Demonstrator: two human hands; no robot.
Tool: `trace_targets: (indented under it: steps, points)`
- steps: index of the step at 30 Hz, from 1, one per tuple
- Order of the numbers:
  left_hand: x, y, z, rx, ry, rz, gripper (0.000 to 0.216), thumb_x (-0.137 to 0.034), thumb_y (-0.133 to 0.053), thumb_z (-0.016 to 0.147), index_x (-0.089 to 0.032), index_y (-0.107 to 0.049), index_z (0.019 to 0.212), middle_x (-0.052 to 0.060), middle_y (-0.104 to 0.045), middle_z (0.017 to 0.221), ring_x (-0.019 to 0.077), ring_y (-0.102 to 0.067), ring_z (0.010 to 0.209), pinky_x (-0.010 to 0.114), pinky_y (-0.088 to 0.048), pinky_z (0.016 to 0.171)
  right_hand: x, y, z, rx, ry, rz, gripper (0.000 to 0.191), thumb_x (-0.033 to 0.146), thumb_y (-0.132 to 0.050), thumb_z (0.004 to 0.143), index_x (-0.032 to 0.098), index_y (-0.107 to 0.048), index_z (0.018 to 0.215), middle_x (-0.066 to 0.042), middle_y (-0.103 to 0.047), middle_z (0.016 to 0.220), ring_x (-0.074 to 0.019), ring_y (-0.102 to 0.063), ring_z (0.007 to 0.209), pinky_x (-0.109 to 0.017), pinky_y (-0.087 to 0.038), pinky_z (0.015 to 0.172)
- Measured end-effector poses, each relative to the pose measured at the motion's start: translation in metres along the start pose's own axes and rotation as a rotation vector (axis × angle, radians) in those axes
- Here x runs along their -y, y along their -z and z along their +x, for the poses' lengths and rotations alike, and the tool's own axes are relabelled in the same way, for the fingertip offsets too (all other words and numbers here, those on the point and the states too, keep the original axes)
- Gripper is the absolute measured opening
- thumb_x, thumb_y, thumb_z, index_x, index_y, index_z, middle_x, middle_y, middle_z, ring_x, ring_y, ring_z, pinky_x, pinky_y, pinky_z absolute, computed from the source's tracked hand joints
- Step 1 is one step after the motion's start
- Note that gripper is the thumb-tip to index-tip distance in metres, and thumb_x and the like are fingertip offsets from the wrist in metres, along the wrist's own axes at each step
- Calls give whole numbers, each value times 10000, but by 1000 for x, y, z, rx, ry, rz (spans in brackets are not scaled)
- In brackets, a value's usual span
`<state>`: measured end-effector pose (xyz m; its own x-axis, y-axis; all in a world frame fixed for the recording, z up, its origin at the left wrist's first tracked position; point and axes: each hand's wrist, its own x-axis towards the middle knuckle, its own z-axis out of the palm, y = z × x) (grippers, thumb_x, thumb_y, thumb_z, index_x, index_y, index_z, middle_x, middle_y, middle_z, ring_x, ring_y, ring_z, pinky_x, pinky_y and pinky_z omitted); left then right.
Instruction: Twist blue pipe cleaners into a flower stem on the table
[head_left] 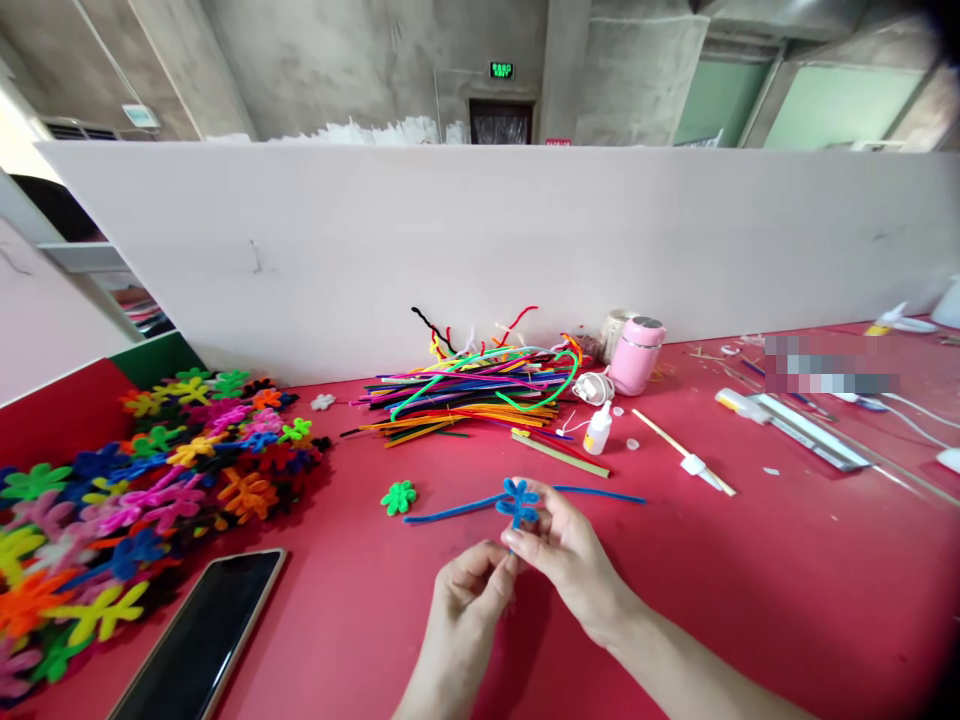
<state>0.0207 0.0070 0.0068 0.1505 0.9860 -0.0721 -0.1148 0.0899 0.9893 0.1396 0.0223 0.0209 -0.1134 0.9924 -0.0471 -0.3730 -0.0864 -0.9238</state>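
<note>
You had a blue flower (pixel 517 503) pinched in your right hand (pixel 571 555), lower centre, left hand (pixel 472 597) at its lower end. Blue pipe cleaner (pixel 454 509) ran behind. Green flower (pixel 398 497) sat left, phone (pixel 202 635) lower left, flower pile (pixel 176 495) far left.

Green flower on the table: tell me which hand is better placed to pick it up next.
The left hand, I'd judge. It is nearer the green flower, while the right hand holds the blue flower. The left, though, pinches just below it and may need freeing first.
</note>
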Motion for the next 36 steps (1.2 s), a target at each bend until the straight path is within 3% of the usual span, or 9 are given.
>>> trace_targets:
  steps: [6,11,14,18,25,31,36]
  points:
    - [6,-1,-1,-8,27,-54,241,-307,-581,711,-131,-545,550,-43,-410,484,73,-331,472,200,-283,468,0,0,0,-27,41,-49,336,209,-645,666,199,-509,973,2,-575,770,-111,-527,667,-226,-429,611]
    - [15,-2,1,-13,69,-119,236,-312,-566,726,-134,-560,569,-35,-460,469,75,-383,444,206,-312,470,-3,4,1,-27,43,-116,405,245,-611,706,190,-435,1066,16,-555,690,-138,-552,656,-268,-442,620]
    - [13,-4,0,-4,67,-132,235,-313,-583,712,-133,-566,562,-36,-461,461,73,-383,442,203,-311,469,-2,7,2,-54,103,-186,367,271,-556,758,189,-419,1089,-9,-577,767,-151,-563,731,-305,-431,701]
    - [10,-5,-1,37,102,-119,243,-336,-599,691,-124,-582,573,-29,-469,459,76,-383,438,205,-304,459,0,8,3,-104,202,-278,360,257,-548,762,185,-424,1092,6,-574,699,-143,-563,670,-284,-432,646]
    - [3,-5,-1,101,98,16,276,-339,-550,732,-128,-548,555,-23,-455,463,79,-368,447,212,-285,463,4,8,1,-23,179,-320,357,203,-528,753,193,-420,1093,18,-546,691,-152,-578,677,-288,-441,652]
    - [0,-2,-3,172,91,75,303,-371,-547,723,-141,-507,530,-30,-434,455,78,-350,435,216,-269,451,4,9,2,1,179,-361,362,147,-517,735,211,-426,1080,53,-433,648,-105,-496,582,-282,-449,626]
    - [1,-5,-3,160,105,55,307,-364,-542,731,-137,-526,525,-18,-464,446,83,-382,428,219,-288,456,6,9,2,4,150,-364,366,157,-517,740,207,-409,1087,39,-484,667,-133,-548,643,-294,-446,640]
